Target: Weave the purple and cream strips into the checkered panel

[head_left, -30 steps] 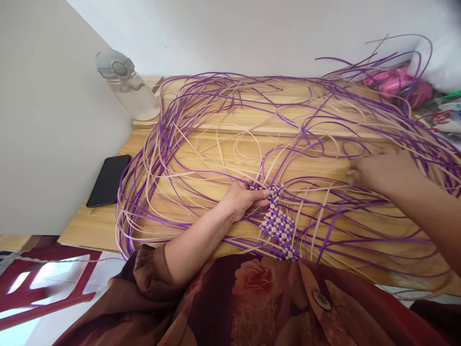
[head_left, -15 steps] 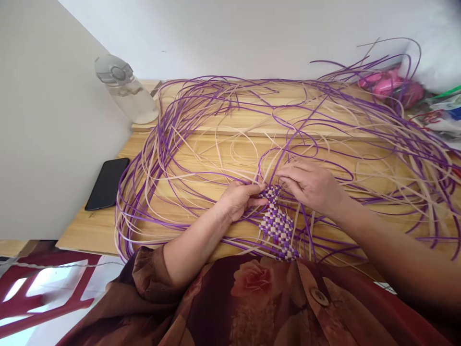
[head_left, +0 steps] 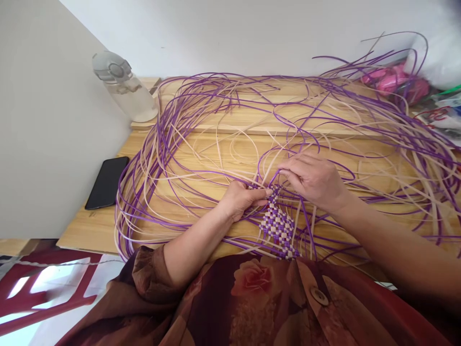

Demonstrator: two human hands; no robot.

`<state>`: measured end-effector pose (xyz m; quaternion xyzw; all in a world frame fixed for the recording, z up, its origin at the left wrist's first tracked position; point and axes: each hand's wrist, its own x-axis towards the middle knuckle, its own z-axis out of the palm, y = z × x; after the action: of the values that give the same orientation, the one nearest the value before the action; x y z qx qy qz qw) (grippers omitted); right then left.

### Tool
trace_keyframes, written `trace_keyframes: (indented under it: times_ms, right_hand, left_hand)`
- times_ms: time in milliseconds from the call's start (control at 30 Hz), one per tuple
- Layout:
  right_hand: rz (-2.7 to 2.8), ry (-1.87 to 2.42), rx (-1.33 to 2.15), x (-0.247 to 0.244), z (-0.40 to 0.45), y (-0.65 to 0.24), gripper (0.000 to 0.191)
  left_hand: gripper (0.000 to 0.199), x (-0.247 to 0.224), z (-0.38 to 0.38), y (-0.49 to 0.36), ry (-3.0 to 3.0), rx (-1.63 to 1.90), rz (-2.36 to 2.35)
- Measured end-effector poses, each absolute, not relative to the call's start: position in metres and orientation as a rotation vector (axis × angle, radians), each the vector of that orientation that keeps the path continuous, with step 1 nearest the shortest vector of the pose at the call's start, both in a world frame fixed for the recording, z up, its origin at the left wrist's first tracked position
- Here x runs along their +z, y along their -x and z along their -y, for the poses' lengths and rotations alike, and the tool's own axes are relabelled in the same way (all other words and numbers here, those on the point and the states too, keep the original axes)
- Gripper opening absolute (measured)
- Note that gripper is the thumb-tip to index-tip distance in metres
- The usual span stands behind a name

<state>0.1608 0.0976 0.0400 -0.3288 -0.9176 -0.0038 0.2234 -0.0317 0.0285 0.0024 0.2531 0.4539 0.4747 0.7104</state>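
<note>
The purple-and-cream checkered weaving (head_left: 276, 225) lies on the wooden worktop (head_left: 86, 228), directly before the person. At its upper left edge, the left hand (head_left: 239, 199) pinches it between thumb and fingers; just above its top, the right hand (head_left: 315, 181) pinches a purple strand (head_left: 273, 179). Well left of the weaving are a black smartphone (head_left: 107, 182) and, farther back, a clear bottle (head_left: 127, 91).

one left hand (head_left: 239, 199), one right hand (head_left: 313, 180), one woven piece (head_left: 276, 223), one bottle (head_left: 126, 91), one phone (head_left: 107, 183), strands (head_left: 166, 129) beyond counting
</note>
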Motion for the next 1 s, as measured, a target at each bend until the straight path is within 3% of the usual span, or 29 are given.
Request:
trace_keyframes:
  times_ms: [267, 400, 533, 800, 1000]
  right_hand:
    - [2.588, 1.260, 0.721, 0.056, -0.066, -0.153, 0.029]
    - [2.157, 1.348, 1.498, 0.050, -0.055, -0.143, 0.039]
    - [1.813, 1.268, 1.840, 0.043, -0.051, -0.132, 0.034]
    - [1.968, 1.315, 1.784, 0.047, -0.049, -0.132, 0.047]
    - [2.542, 1.028, 0.503, 0.060, -0.075, -0.138, 0.027]
  left_hand:
    - [0.045, 0.007, -0.025, 0.029, -0.505, 1.062, -1.001]
    - [0.043, 0.005, -0.025, 0.029, -0.558, 1.057, -0.992]
    - [0.036, 0.002, -0.025, 0.031, -0.649, 1.080, -0.899]
    - [0.027, 0.004, -0.024, 0.024, -0.658, 1.108, -1.014]
    - [0.022, -0.006, -0.025, 0.021, -0.680, 1.160, -1.117]
